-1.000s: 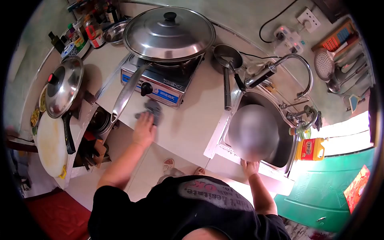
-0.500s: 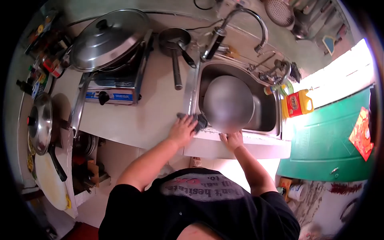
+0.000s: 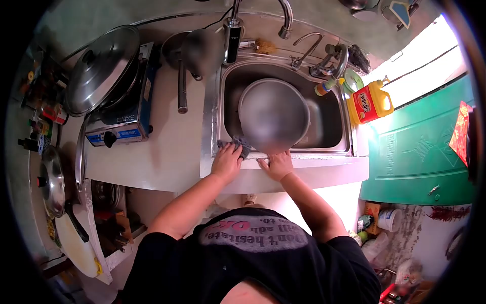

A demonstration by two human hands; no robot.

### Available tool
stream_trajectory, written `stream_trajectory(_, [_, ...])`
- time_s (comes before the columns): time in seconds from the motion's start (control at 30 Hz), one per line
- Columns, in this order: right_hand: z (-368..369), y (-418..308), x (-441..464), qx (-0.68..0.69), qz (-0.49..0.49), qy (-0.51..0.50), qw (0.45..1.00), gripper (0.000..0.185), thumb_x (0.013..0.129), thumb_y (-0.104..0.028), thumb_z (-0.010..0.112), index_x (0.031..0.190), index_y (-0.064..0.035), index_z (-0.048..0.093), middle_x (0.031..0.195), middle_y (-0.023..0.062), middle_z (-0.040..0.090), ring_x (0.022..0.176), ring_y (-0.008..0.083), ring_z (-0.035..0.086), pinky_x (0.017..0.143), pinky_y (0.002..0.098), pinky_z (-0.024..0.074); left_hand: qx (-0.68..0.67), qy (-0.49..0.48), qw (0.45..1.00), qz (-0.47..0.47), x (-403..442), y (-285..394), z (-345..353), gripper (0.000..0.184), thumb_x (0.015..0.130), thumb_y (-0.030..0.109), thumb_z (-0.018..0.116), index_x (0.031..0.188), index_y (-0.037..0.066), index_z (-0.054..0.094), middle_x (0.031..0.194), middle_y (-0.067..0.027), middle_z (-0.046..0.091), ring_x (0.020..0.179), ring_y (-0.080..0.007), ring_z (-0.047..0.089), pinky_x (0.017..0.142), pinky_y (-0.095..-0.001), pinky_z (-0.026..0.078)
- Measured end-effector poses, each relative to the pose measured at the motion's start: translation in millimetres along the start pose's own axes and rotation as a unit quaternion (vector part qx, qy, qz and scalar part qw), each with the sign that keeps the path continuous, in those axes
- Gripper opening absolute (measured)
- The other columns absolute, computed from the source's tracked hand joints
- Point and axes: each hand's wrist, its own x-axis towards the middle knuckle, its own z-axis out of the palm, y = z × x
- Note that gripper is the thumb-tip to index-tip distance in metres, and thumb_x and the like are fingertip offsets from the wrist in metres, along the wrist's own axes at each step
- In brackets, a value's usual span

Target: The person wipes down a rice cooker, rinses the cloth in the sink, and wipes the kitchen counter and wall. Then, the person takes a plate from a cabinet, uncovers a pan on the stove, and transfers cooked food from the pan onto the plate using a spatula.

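My left hand (image 3: 227,162) presses on a dark grey cloth (image 3: 240,146) at the front left corner of the sink (image 3: 324,124), with its fingers over the cloth. My right hand (image 3: 277,164) rests on the sink's front edge, just below a round metal basin (image 3: 274,114); its thumb is apart, and its fingertips are partly lost in a blur at the basin's rim. The basin stands in the sink. Its inside is blurred.
Left of the sink, a long-handled pot (image 3: 174,48) stands on the counter (image 3: 169,144). Farther left are a gas stove (image 3: 119,129) and a lidded wok (image 3: 104,68). A faucet (image 3: 233,40) rises behind the sink; a yellow jug (image 3: 370,104) stands to its right.
My left hand and the cloth have moved right, from beside the stove to the sink's front left corner. My right hand stays near the basin. The view has shifted right.
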Motion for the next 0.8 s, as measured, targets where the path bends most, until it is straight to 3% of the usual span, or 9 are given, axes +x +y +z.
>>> stream_trajectory(0.13, [1.3, 2.7, -1.0, 0.014, 0.021, -0.009, 1.000, 0.068, 0.070, -0.036, 0.057, 0.125, -0.0034, 0.032, 0.115, 0.0133, 0.048, 0.108, 0.0268, 0.042, 0.093, 0.0410, 0.0264, -0.091, 0.032, 0.995, 0.036, 15.6, 25.6, 18.5, 0.033, 0.074, 0.009, 0.052, 0.107, 0.005, 0.054, 0.104, -0.0156, 0.053, 0.099, -0.0302, 0.048, 0.086, -0.0371, 0.038])
stream_trajectory(0.27, [0.4, 7.6, -2.7, 0.064, 0.032, -0.047, 0.996, 0.071, 0.068, -0.033, 0.058, 0.127, -0.0054, 0.030, 0.120, 0.0143, 0.043, 0.112, 0.0268, 0.039, 0.095, 0.0417, 0.0252, -0.196, 0.047, 0.979, 0.025, 23.6, 36.2, 27.1, 0.031, 0.072, 0.003, 0.051, 0.103, 0.003, 0.055, 0.097, -0.0155, 0.056, 0.089, -0.0312, 0.053, 0.079, -0.0355, 0.043])
stream_trajectory(0.37, [-2.3, 12.2, -4.8, 0.101, -0.033, -0.034, 0.994, 0.072, 0.065, -0.030, 0.060, 0.127, -0.0084, 0.031, 0.124, 0.0146, 0.039, 0.113, 0.0275, 0.038, 0.096, 0.0423, 0.0245, -0.269, 0.075, 0.960, 0.007, 1.0, 56.3, 21.7, 0.030, 0.072, 0.003, 0.050, 0.102, 0.003, 0.055, 0.098, -0.0158, 0.056, 0.090, -0.0318, 0.054, 0.079, -0.0363, 0.043])
stream_trajectory(0.5, [-8.5, 14.8, -6.5, 0.153, -0.085, -0.016, 0.984, 0.073, 0.062, -0.024, 0.061, 0.127, -0.0094, 0.031, 0.126, 0.0171, 0.036, 0.115, 0.0305, 0.035, 0.097, 0.0422, 0.0248, -0.366, 0.104, 0.923, -0.055, -27.3, 71.6, 11.3, 0.042, 0.076, 0.001, 0.051, 0.117, 0.005, 0.044, 0.110, -0.0188, 0.051, 0.101, -0.0335, 0.050, 0.086, -0.0346, 0.041])
stream_trajectory(0.53, [-2.8, 12.4, -4.2, 0.256, -0.079, -0.020, 0.963, 0.073, 0.062, -0.022, 0.061, 0.127, -0.0085, 0.031, 0.126, 0.0185, 0.035, 0.116, 0.0326, 0.034, 0.097, 0.0421, 0.0256, -0.309, 0.093, 0.945, -0.055, -34.7, 69.2, 3.8, 0.049, 0.076, 0.000, 0.051, 0.122, 0.005, 0.037, 0.112, -0.0192, 0.049, 0.104, -0.0330, 0.049, 0.087, -0.0340, 0.040])
stream_trajectory(0.6, [-2.6, -8.1, 2.7, 0.388, -0.098, -0.018, 0.916, 0.071, 0.062, -0.019, 0.059, 0.126, -0.0064, 0.031, 0.126, 0.0218, 0.033, 0.115, 0.0378, 0.033, 0.096, 0.0420, 0.0290, -0.287, 0.128, 0.945, -0.087, -46.1, 62.2, -1.4, 0.044, 0.075, -0.001, 0.050, 0.119, 0.003, 0.040, 0.113, -0.0182, 0.049, 0.104, -0.0314, 0.049, 0.088, -0.0346, 0.039])
stream_trajectory(0.7, [8.6, -53.5, 9.1, 0.284, -0.225, -0.023, 0.932, 0.059, 0.069, -0.027, 0.056, 0.122, -0.0082, 0.037, 0.122, 0.0198, 0.038, 0.115, 0.0354, 0.034, 0.096, 0.0432, 0.0293, -0.210, 0.223, 0.944, -0.123, -69.3, 37.7, -0.1, 0.041, 0.075, -0.003, 0.048, 0.115, 0.000, 0.042, 0.118, -0.0186, 0.045, 0.108, -0.0316, 0.045, 0.091, -0.0342, 0.037])
stream_trajectory(0.77, [15.2, -69.5, 6.8, 0.203, -0.245, -0.100, 0.943, 0.049, 0.078, -0.031, 0.049, 0.122, -0.0117, 0.041, 0.125, 0.0111, 0.040, 0.118, 0.0297, 0.033, 0.099, 0.0418, 0.0237, -0.104, 0.219, 0.960, -0.142, -91.9, 26.4, -9.0, 0.042, 0.075, -0.004, 0.046, 0.117, -0.001, 0.040, 0.120, -0.0189, 0.043, 0.110, -0.0314, 0.044, 0.092, -0.0339, 0.036])
stream_trajectory(0.8, [23.6, -67.6, 5.6, 0.157, -0.270, -0.090, 0.946, 0.047, 0.079, -0.030, 0.049, 0.122, -0.0122, 0.041, 0.126, 0.0093, 0.039, 0.119, 0.0283, 0.032, 0.099, 0.0414, 0.0228, -0.155, 0.228, 0.946, -0.169, -103.3, 17.4, -6.8, 0.041, 0.075, -0.004, 0.045, 0.116, -0.001, 0.040, 0.120, -0.0189, 0.042, 0.110, -0.0309, 0.044, 0.093, -0.0338, 0.035])
